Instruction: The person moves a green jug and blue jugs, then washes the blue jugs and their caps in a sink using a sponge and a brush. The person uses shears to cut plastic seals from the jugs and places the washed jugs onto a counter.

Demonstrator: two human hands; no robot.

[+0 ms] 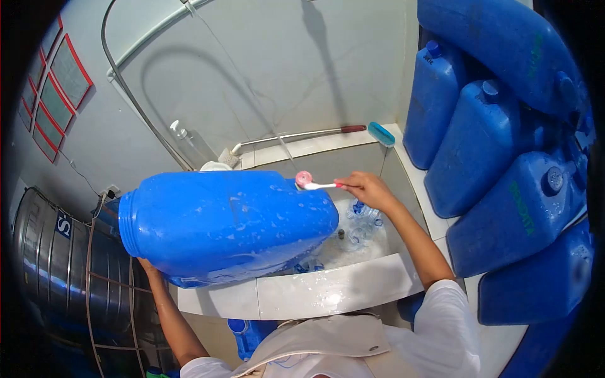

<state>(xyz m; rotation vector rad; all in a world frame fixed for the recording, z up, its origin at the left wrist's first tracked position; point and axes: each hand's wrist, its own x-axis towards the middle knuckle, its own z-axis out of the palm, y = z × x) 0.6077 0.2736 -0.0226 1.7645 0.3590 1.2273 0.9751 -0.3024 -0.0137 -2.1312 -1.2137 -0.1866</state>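
A large wet blue jerrycan (233,220) lies on its side across the white basin ledge, its spout end over the basin. At its base on the left, my left hand (146,266) holds it from below, with the fingers hidden behind the plastic. My right hand (364,188) is closed around the red end of a small white-handled brush (322,186). The brush's head reaches the jerrycan's spout, where a round pink piece (303,179) shows. A thin stream of water (285,148) falls right by the spout.
Clear plastic bottles (360,233) lie in the basin (400,211). Several blue jerrycans (479,145) line the right side. A long-handled brush (380,134) and a pump bottle (189,140) sit along the back ledge. A steel tank (69,264) stands at left.
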